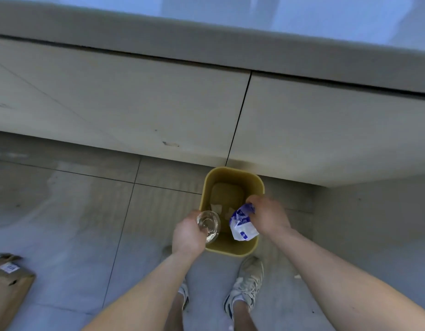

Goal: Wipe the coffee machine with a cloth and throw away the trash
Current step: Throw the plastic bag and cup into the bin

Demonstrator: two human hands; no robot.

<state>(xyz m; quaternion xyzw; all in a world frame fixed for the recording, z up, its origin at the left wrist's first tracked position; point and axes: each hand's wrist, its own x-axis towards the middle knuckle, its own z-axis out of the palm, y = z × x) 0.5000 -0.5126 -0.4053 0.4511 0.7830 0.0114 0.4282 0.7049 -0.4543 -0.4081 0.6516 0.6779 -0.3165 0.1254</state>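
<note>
A yellow waste bin (pixel 233 174) stands on the floor against the cabinet base. Over its near left rim my left hand (pixel 188 235) grips a clear glass dish (pixel 208 225), tilted toward the bin's opening. My right hand (pixel 267 217) holds a crumpled white and blue wrapper (pixel 242 225) above the bin's right side. A few pale scraps lie at the bottom of the bin. The coffee machine and the cloth are out of view.
Pale cabinet doors (pixel 135 103) rise under a grey counter edge (pixel 206 41) just behind the bin. A brown cardboard box (pixel 8 280) lies on the tiled floor at the lower left. My two shoes (pixel 247 283) stand close to the bin's front.
</note>
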